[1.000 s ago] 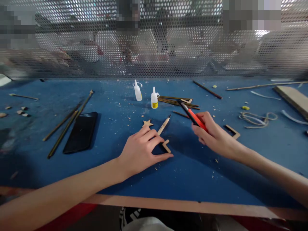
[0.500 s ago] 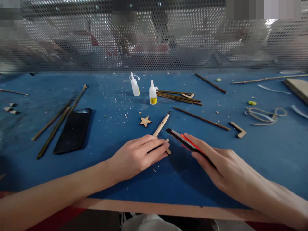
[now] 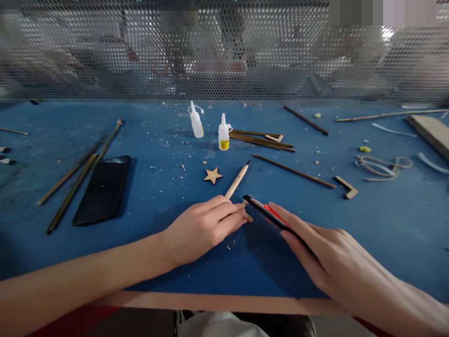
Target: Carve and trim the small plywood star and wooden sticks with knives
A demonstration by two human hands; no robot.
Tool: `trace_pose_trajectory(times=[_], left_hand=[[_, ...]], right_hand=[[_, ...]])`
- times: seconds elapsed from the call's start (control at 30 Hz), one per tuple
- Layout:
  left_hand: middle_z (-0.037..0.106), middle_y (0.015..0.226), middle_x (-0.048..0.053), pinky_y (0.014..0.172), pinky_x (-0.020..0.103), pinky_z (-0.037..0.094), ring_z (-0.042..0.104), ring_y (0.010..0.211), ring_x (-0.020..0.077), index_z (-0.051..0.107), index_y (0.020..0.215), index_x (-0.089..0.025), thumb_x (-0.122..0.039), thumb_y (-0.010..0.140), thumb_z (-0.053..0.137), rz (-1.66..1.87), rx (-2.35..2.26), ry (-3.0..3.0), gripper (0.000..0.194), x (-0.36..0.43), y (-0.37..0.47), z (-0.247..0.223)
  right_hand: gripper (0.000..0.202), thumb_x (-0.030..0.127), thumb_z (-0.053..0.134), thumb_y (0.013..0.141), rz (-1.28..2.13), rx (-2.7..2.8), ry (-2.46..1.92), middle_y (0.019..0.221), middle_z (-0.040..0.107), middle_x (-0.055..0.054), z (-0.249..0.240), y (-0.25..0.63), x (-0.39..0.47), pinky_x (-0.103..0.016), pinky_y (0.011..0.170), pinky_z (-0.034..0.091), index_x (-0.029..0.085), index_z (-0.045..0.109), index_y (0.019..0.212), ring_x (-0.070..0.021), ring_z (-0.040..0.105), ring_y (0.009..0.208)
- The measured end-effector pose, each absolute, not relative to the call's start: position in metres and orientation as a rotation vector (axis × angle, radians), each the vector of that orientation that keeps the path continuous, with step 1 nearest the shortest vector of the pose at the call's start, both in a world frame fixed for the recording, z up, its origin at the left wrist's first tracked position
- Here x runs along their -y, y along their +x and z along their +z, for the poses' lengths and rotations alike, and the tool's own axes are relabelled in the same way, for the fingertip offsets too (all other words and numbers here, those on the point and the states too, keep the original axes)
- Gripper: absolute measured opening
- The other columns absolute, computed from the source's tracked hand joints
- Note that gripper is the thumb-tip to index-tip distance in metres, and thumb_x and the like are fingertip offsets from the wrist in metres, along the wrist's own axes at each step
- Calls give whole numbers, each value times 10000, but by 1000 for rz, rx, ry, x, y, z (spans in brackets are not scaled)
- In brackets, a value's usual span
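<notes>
We note left fingers (image 3: 229, 223) bunched, holding a wooden piece (image 3: 249, 218) under their tips; right fingers (image 3: 298, 223) closed around a cutter (image 3: 264, 211).

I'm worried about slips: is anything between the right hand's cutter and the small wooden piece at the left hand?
Nothing visible separates the cutter from the small wooden piece; the fingers of the left hand partly cover the piece, close to the cutter's tip.

I hold the red-and-black cutter knife (image 3: 267, 214) slanted, blade end forward and leftward, just beside the small wooden piece (image 3: 249, 218). I cover most of this pale piece; two ends protrude. The light wooden-handled tool (image 3: 236, 182) lies diagonally, dark tip pointing away from me, near end hidden.
</notes>
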State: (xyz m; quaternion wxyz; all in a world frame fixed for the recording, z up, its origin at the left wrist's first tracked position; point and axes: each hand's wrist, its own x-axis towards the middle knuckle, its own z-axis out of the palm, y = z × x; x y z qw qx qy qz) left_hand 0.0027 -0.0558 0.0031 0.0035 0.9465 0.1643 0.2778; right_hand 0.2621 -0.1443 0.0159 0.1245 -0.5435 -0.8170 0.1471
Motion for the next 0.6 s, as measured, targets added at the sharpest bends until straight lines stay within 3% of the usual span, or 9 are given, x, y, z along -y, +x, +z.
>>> trace_pose_trajectory(times=[0.17,0.4,0.6], left_hand=[[753,990,106,819,342,628,702,892,206,721,1064,-72,-134,976,603,878,-530,2955,160,55,3,2],[758,999,94,830,331,619,701,888,191,715,1071,-66,-137,970,618,949,-522,2890,158,54,2,0],[751,1017,99,851,339,616,699,916,191,706,1075,-72,-173,979,612,947,-584,2878,168,52,2,1]], right_hand=[[525,266,367,1064,390,2386,-1558,1262,718,-62,19,261,146,-312,634,611,275,273,1581,-225,773,881],[514,254,376,1059,407,2373,-1544,1310,691,-75,18,260,145,-315,737,631,255,312,1569,-227,745,1022],[536,243,375,1051,271,2450,-1505,1217,734,-111,22,262,144,-326,647,639,212,299,1581,-249,775,875]])
